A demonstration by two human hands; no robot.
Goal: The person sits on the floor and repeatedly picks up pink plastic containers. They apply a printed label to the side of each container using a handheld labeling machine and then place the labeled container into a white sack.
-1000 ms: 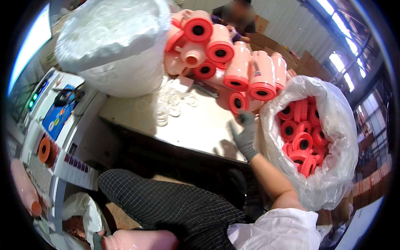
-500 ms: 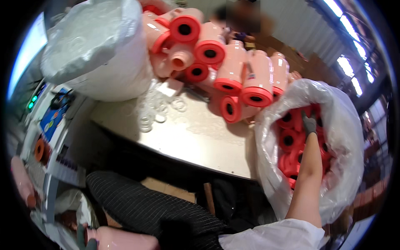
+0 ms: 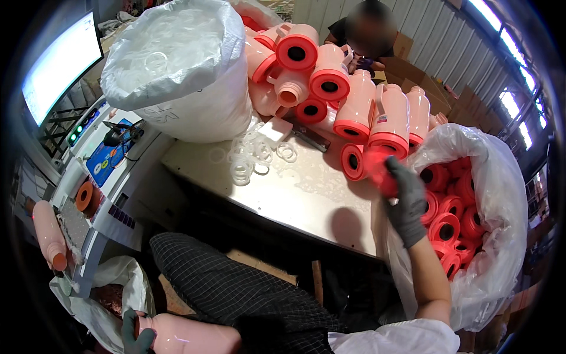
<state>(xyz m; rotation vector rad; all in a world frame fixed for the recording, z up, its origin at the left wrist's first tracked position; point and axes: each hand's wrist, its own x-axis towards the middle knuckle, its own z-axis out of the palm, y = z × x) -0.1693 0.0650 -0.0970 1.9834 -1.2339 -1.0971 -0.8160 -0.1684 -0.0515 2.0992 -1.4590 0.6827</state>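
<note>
At the lower left, my gloved left hand (image 3: 135, 336) is closed around the neck of a pink jug body (image 3: 183, 335), which lies sideways by my striped trouser leg. My gloved right hand (image 3: 408, 203) grips a red ring-shaped base (image 3: 380, 172), blurred by motion, above the table's right end. Beside that hand stands a clear plastic bag (image 3: 495, 236) of several red bases (image 3: 445, 229) with dark centre holes. Pink jugs (image 3: 390, 112) with red bases are piled along the far side of the table (image 3: 295, 206).
A white woven sack (image 3: 203, 115) full of clear rings stands at the table's left. Loose clear rings (image 3: 250, 154) and a small white block (image 3: 276, 130) lie near it. Farther left are a machine (image 3: 112, 206) and a lit screen (image 3: 62, 65). A person (image 3: 368, 32) sits beyond the pile.
My right hand has come out of the plastic bag with a red base and moved left over the table edge. My left hand still holds the jug body. The view has shifted.
</note>
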